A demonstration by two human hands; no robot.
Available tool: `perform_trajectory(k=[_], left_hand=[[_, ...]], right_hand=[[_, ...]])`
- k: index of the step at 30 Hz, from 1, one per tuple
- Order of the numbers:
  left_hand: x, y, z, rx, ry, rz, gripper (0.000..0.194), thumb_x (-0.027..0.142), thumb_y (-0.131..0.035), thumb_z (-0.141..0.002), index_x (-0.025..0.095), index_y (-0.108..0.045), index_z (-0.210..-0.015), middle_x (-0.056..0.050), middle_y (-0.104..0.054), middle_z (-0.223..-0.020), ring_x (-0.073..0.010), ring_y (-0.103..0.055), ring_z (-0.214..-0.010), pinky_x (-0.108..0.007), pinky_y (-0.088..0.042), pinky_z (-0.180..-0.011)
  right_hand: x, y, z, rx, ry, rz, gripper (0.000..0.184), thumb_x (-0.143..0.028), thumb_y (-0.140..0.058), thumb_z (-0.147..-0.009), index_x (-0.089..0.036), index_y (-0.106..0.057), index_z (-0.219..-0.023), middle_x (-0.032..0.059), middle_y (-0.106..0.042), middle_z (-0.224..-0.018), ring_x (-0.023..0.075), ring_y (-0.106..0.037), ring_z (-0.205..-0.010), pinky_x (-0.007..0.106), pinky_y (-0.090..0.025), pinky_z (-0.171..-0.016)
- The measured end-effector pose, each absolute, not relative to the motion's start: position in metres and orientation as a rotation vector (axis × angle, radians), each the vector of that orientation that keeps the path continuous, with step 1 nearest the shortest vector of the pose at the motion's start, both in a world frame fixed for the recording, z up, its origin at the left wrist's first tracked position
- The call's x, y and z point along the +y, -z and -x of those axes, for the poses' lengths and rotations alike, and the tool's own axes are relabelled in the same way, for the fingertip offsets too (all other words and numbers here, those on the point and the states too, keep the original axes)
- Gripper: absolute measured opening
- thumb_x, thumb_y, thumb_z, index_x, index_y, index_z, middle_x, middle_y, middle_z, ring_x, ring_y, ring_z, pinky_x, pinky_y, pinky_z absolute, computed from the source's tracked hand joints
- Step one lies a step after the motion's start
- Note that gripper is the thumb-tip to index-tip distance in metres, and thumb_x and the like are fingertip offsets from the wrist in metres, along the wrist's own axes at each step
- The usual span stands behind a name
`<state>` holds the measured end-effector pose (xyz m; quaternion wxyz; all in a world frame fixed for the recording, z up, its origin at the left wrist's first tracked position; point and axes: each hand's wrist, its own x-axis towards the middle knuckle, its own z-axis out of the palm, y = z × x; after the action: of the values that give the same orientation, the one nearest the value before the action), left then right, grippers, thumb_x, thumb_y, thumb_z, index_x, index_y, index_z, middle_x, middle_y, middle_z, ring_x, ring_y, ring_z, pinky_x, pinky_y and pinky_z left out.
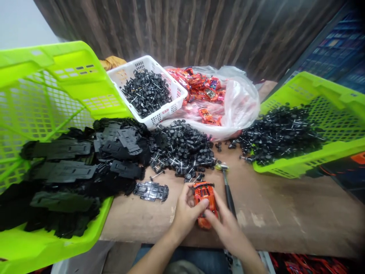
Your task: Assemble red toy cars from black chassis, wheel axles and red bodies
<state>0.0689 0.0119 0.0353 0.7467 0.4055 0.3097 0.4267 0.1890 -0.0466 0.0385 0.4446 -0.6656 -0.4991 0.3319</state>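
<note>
Both my hands grip one orange toy car [204, 195] over the wooden table [285, 213]. My left hand [186, 215] wraps its left side, thumb across the roof. My right hand [226, 226] pinches its right side and rear. A small hammer [227, 186] with a black handle lies just right of the car. A loose black chassis plate [151, 190] lies on the table to the left. A heap of black wheel axles [182, 150] sits just beyond the car.
A tipped green crate [51, 114] at the left spills black chassis plates [71, 179]. A white basket [168, 110] holds wheel axles. A clear plastic bag [239, 102] holds orange car bodies. Another green crate [322, 152] at the right spills more axles [279, 133].
</note>
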Motion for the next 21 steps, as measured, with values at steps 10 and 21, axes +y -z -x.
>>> perform_trajectory(k=[10, 21], left_hand=[[0.002, -0.028, -0.056, 0.671, -0.979, -0.995, 0.047, 0.03, -0.077, -0.065, 0.018, -0.055, -0.105, -0.004, -0.063, -0.099, -0.0163, -0.061, -0.08, -0.024, -0.049, -0.068], [0.012, -0.015, -0.018, 1.032, -0.811, -1.288, 0.035, 0.025, -0.071, -0.071, 0.017, -0.061, -0.103, -0.008, -0.065, -0.102, -0.023, -0.061, -0.096, -0.035, -0.047, -0.088]], right_hand=[[-0.037, -0.057, -0.188, -1.083, -1.004, 1.428, 0.032, -0.039, -0.058, -0.084, -0.019, -0.057, -0.11, 0.0071, -0.066, -0.106, 0.0199, -0.063, -0.096, 0.029, -0.051, -0.082], [-0.053, -0.05, -0.167, -1.895, -0.562, 1.756, 0.029, -0.023, -0.054, -0.087, -0.02, -0.06, -0.115, 0.0105, -0.066, -0.106, 0.0258, -0.058, -0.096, 0.041, -0.043, -0.084]])
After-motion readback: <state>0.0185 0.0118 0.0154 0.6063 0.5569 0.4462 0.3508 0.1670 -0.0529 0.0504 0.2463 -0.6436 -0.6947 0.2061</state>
